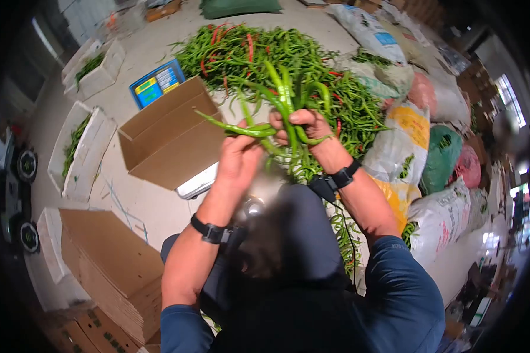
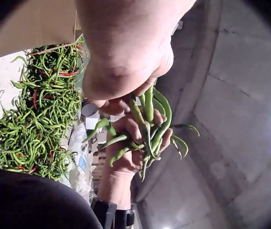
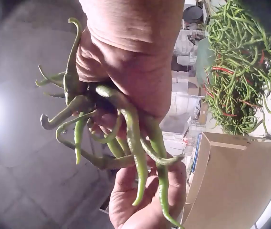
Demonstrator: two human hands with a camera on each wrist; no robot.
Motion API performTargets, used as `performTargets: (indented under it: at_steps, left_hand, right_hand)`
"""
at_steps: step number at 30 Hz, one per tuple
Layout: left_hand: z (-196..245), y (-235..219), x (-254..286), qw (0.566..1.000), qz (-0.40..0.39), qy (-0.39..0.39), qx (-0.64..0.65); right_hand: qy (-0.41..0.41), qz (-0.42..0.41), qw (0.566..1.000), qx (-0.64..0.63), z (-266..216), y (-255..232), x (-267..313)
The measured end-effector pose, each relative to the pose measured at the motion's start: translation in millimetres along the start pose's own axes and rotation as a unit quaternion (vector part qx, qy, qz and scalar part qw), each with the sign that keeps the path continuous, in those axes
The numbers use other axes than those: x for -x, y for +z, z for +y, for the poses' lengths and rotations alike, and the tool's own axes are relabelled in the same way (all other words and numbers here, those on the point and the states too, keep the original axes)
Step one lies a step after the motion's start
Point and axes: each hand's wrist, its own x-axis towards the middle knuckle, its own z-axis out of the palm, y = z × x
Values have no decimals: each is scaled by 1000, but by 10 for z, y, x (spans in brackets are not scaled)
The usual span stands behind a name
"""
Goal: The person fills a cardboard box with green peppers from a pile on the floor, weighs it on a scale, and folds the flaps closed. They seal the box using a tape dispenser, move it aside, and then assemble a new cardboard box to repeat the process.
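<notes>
In the head view my right hand [image 1: 309,130] grips a bunch of long green chili peppers [image 1: 284,97], which fan out above and below the fist. Close on its left, my left hand [image 1: 241,157] pinches green chili peppers [image 1: 247,129] between thumb and fingers. Seen from the right wrist, several curved peppers [image 3: 134,152] hang out of the right fist [image 3: 130,71], with the left hand [image 3: 147,198] just below them. From the left wrist, the left palm [image 2: 126,67] hides most of its own fingers; the right hand [image 2: 126,164] holds the bunch beneath.
A large heap of green chili peppers [image 1: 300,50] with some red ones lies on the floor ahead. Left of it stand an open cardboard box [image 1: 168,132], a blue scale display [image 1: 158,83] and white crates [image 1: 94,147]. Stuffed sacks [image 1: 403,150] line the right; flattened cardboard [image 1: 109,265] leans lower left.
</notes>
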Motion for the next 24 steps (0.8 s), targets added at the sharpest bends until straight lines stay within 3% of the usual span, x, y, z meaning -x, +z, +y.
performTargets:
  at_steps: [4, 7, 8, 14, 16, 18, 22, 24]
  left_hand:
    - [140, 102, 146, 1000, -23, -4, 10]
    - [159, 185, 214, 999, -40, 9, -13]
    - [169, 216, 245, 999, -41, 20, -21]
    - [197, 322, 355, 994, -78, 50, -65]
    - [214, 359, 398, 992, -53, 77, -82]
    - [294, 411, 427, 990, -66, 78, -99]
    - [416, 352, 447, 992, -49, 91, -74]
    - [486, 300, 455, 992, -58, 99, -46]
  right_hand:
    - [-41, -49, 996, -64, 4, 77, 19]
    - [-66, -39, 990, -122, 9, 154, 69]
    - [-68, -70, 987, -127, 58, 62, 39]
    - [-79, -64, 991, -92, 89, 83, 152]
    - [-86, 1, 992, -92, 131, 76, 153]
    - [-25, -10, 995, -100, 65, 52, 201]
    - [-86, 121, 987, -63, -1, 321, 330]
    - [-79, 16, 984, -159, 48, 82, 226]
